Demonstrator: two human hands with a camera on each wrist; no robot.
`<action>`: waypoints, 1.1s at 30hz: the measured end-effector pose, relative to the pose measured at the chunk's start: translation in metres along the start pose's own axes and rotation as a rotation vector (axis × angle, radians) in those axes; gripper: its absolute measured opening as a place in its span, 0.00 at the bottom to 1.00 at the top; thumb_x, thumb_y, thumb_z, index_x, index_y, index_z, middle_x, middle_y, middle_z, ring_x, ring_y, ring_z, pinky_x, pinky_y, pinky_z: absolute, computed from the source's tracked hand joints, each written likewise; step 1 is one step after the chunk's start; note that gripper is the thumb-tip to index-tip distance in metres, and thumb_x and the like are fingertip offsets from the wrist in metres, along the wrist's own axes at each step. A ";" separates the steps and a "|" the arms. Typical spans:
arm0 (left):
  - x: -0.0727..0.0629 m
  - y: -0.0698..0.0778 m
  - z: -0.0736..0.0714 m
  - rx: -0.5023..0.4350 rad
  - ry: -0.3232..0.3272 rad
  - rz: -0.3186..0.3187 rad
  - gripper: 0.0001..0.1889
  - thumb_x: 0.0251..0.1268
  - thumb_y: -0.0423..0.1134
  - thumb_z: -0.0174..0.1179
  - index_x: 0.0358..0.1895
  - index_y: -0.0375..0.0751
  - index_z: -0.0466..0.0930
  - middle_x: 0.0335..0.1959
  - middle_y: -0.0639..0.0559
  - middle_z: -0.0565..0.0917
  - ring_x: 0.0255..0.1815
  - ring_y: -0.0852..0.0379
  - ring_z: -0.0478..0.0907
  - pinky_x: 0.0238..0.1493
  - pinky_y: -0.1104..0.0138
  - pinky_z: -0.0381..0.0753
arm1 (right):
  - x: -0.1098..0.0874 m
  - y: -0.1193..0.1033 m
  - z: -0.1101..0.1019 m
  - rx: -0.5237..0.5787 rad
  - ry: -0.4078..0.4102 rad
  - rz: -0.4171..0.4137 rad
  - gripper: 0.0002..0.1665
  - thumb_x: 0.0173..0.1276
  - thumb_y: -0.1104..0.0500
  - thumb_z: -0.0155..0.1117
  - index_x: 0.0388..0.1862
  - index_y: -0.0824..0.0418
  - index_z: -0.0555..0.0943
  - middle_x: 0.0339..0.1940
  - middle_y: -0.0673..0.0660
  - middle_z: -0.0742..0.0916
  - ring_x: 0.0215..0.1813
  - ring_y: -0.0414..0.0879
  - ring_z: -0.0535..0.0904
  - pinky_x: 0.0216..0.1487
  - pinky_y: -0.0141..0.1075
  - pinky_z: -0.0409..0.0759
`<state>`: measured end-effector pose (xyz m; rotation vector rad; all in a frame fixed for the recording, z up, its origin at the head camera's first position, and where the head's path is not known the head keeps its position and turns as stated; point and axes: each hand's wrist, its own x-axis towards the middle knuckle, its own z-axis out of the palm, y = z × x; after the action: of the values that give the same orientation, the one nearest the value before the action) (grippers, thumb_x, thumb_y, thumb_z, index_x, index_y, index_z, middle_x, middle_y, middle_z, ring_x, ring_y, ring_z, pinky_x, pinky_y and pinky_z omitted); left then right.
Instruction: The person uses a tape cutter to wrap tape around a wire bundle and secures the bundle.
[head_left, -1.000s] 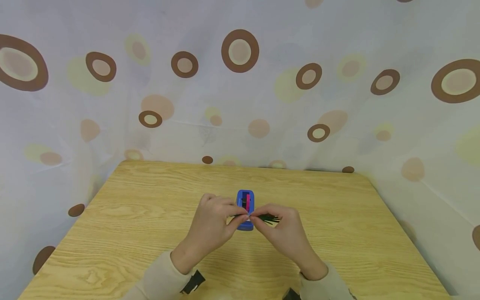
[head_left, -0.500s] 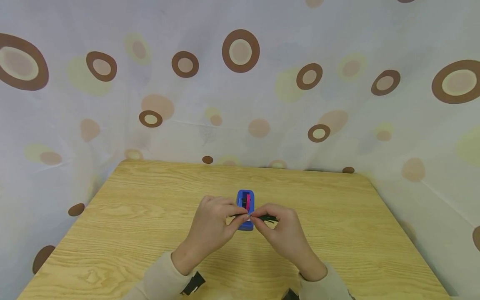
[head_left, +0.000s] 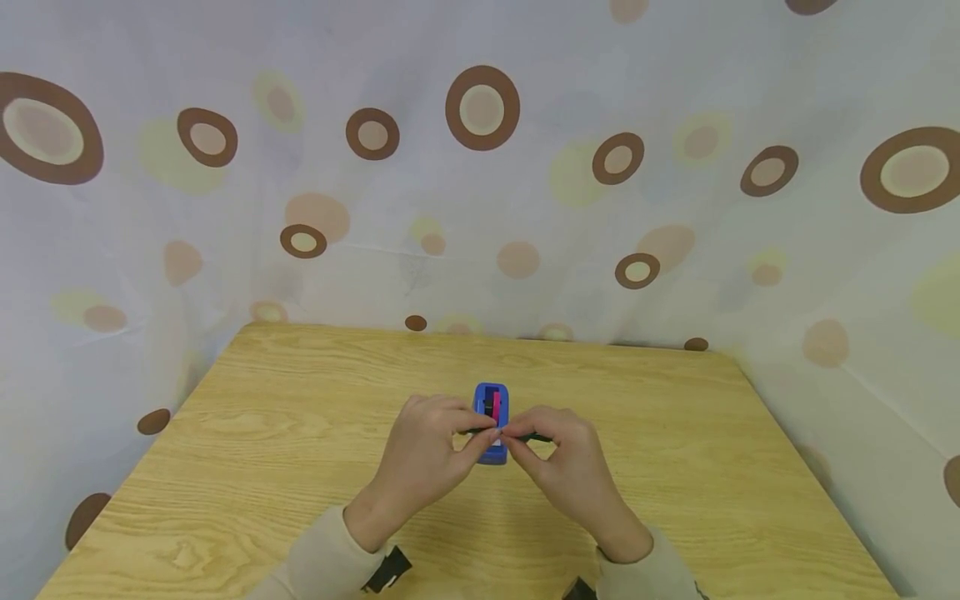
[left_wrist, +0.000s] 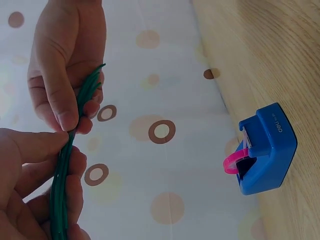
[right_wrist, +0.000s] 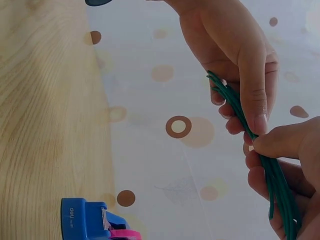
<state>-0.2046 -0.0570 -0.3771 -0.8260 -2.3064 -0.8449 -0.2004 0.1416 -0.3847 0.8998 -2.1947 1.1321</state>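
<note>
Both hands meet over the table, holding one bundle of thin green strands [left_wrist: 59, 200]. My left hand [head_left: 427, 450] pinches it between thumb and fingers. Right beside those fingertips, my right hand [head_left: 566, 458] pinches the same bundle, thumb tip to thumb tip with the left. Loose strand ends stick out past each hand, and fingers cover the bundle's middle. Just beyond the hands stands a blue tape dispenser [left_wrist: 282, 155] with a pink tape roll [left_wrist: 232, 162] in it; the hands partly cover the dispenser in the head view.
The wood-grain table [head_left: 300, 383] bears the dispenser. A white cloth with brown and beige circles [head_left: 480, 208] hangs behind the table and along its sides. Black straps [head_left: 388, 568] show at the sleeve cuffs.
The strand ends beyond the right hand were fanned out and now lie closer together. Both hands keep their place and pinch, while the head view has tilted very slightly.
</note>
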 end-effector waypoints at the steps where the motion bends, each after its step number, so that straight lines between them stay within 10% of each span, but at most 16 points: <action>1: 0.000 0.000 0.000 0.002 -0.003 -0.003 0.06 0.57 0.44 0.73 0.34 0.48 0.92 0.29 0.60 0.86 0.31 0.65 0.81 0.34 0.65 0.71 | 0.000 0.001 0.000 -0.010 0.004 -0.015 0.13 0.54 0.72 0.76 0.33 0.55 0.88 0.35 0.45 0.89 0.36 0.39 0.83 0.38 0.37 0.79; 15: 0.003 0.001 -0.004 0.008 -0.070 -0.035 0.04 0.58 0.44 0.72 0.33 0.49 0.91 0.30 0.60 0.87 0.31 0.65 0.82 0.38 0.62 0.78 | -0.001 0.003 0.003 -0.105 0.066 -0.199 0.16 0.46 0.74 0.79 0.33 0.59 0.89 0.36 0.49 0.89 0.37 0.44 0.83 0.40 0.41 0.74; 25: 0.004 0.003 -0.007 -0.060 -0.205 -0.111 0.07 0.65 0.43 0.67 0.38 0.46 0.91 0.30 0.58 0.88 0.18 0.72 0.71 0.20 0.74 0.70 | -0.004 0.007 0.005 -0.096 0.073 -0.238 0.07 0.67 0.58 0.70 0.33 0.60 0.89 0.35 0.50 0.89 0.36 0.45 0.83 0.41 0.41 0.72; 33: 0.005 0.002 -0.005 -0.067 -0.145 -0.059 0.04 0.62 0.40 0.69 0.35 0.46 0.91 0.27 0.59 0.87 0.21 0.71 0.76 0.23 0.75 0.72 | -0.003 0.005 0.006 -0.089 0.081 -0.199 0.08 0.55 0.67 0.78 0.34 0.59 0.89 0.36 0.49 0.89 0.38 0.45 0.84 0.42 0.41 0.73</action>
<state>-0.2050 -0.0575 -0.3697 -0.8783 -2.4509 -0.9190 -0.2032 0.1398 -0.3927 0.9914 -2.0234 0.9519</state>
